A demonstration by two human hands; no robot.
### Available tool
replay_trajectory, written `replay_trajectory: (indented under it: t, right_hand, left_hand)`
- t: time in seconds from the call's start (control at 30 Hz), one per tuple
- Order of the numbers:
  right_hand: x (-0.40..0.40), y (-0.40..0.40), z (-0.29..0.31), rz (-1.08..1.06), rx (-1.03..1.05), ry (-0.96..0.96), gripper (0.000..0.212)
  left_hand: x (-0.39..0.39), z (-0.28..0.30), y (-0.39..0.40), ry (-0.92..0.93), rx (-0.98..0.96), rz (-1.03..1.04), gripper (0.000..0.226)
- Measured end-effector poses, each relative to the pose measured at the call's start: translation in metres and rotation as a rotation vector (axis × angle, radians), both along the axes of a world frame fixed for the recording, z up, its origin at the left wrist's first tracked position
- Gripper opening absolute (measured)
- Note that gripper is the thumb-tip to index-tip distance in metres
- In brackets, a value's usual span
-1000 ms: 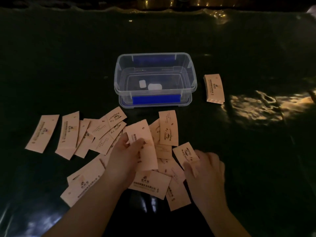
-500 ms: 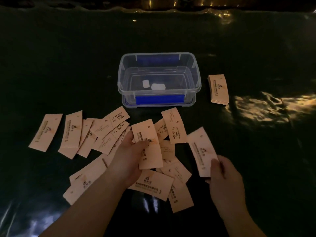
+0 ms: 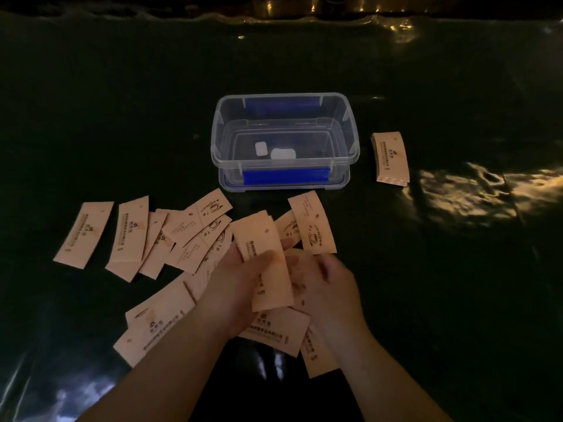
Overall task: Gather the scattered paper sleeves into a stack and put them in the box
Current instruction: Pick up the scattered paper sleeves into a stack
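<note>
Several pale paper sleeves (image 3: 128,236) lie scattered over the dark table in front of me. My left hand (image 3: 240,281) grips a small stack of sleeves (image 3: 265,254), held upright above the pile. My right hand (image 3: 326,284) is at the stack's right edge, fingers curled against it. A clear plastic box (image 3: 347,141) with blue clips stands open behind the pile; inside are two small white pieces. A separate neat stack of sleeves (image 3: 391,158) lies to the right of the box.
The table is covered by a dark glossy sheet (image 3: 457,269) with bright reflections at the right and near the front left. The light is dim. More sleeves (image 3: 274,330) lie under my wrists.
My right hand lifted one sleeve from the pile, carried it left and brought it against the stack in my left hand. The two hands have come together.
</note>
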State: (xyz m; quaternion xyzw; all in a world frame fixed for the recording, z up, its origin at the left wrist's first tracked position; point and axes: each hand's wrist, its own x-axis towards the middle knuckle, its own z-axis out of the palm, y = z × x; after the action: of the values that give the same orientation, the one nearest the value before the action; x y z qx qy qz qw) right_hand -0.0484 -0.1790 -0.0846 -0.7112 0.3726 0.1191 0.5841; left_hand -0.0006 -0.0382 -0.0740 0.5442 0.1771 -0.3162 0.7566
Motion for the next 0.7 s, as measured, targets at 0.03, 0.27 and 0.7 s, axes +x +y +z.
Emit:
replay_trajectory:
  t: [0.03, 0.27, 0.7]
  right_hand:
    - [0.008, -0.005, -0.008, 0.028, -0.209, -0.044, 0.014]
    - [0.045, -0.021, -0.041, 0.445, -0.999, -0.065, 0.045]
    - [0.004, 0.002, 0.023, -0.017, 0.275, -0.024, 0.015]
  left_hand:
    - [0.002, 0.000, 0.002, 0.012, 0.007, 0.038, 0.032]
    - [0.014, 0.000, 0.017, 0.098, -0.016, 0.145, 0.028]
    - [0.004, -0.004, 0.003, 0.031, -0.066, -0.010, 0.035]
